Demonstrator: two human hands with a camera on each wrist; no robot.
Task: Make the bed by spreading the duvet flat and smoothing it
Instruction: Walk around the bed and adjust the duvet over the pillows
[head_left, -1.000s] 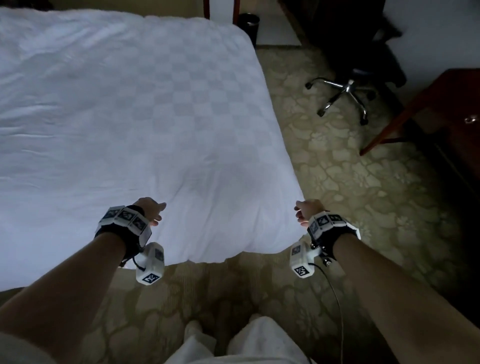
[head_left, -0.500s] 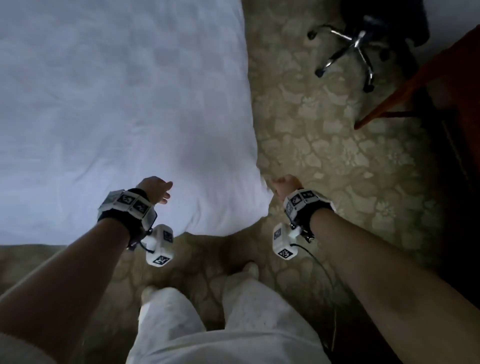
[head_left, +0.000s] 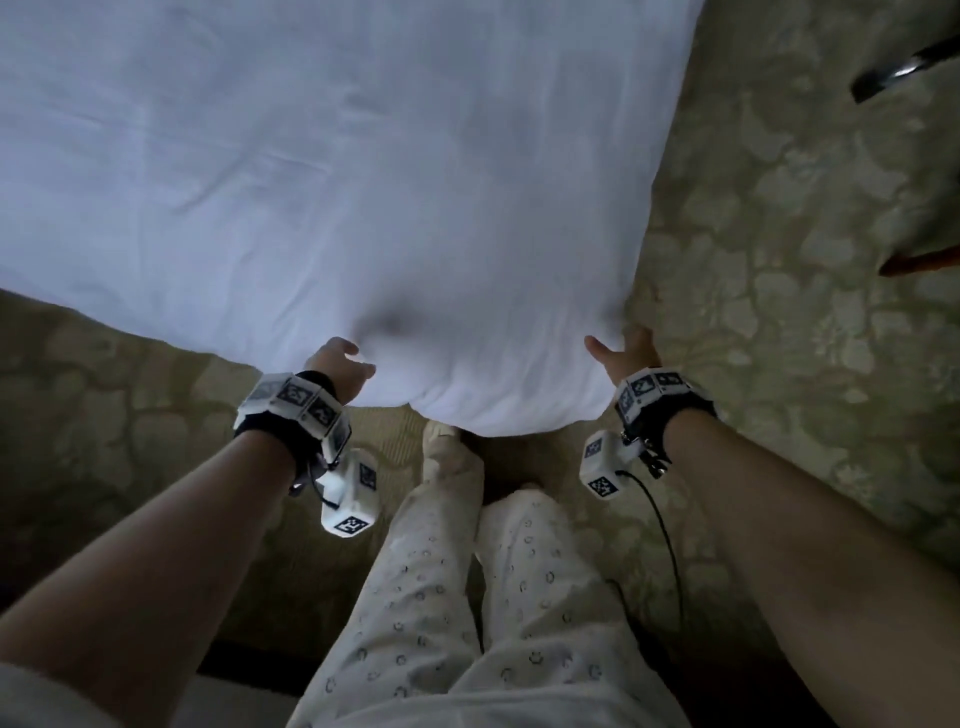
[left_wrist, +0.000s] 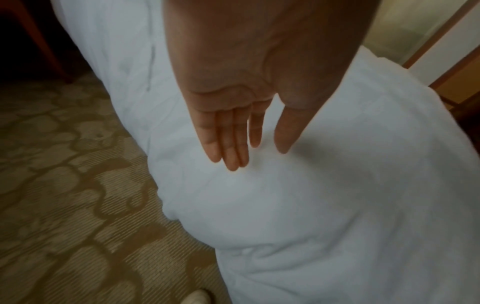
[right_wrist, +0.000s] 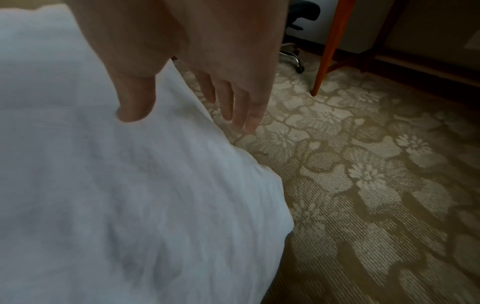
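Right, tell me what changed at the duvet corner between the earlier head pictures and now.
Both hands opened. The right hand, earlier closed at the corner of the white quilted duvet, now has straight fingers with the thumb on top of the cloth. The left hand, curled before, lies flat-fingered by the edge. The head view swung down and closer to the corner. The duvet stays spread over the bed above the patterned beige carpet.

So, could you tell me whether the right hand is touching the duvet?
Touching: in the right wrist view the right hand straddles the duvet edge, thumb on top.
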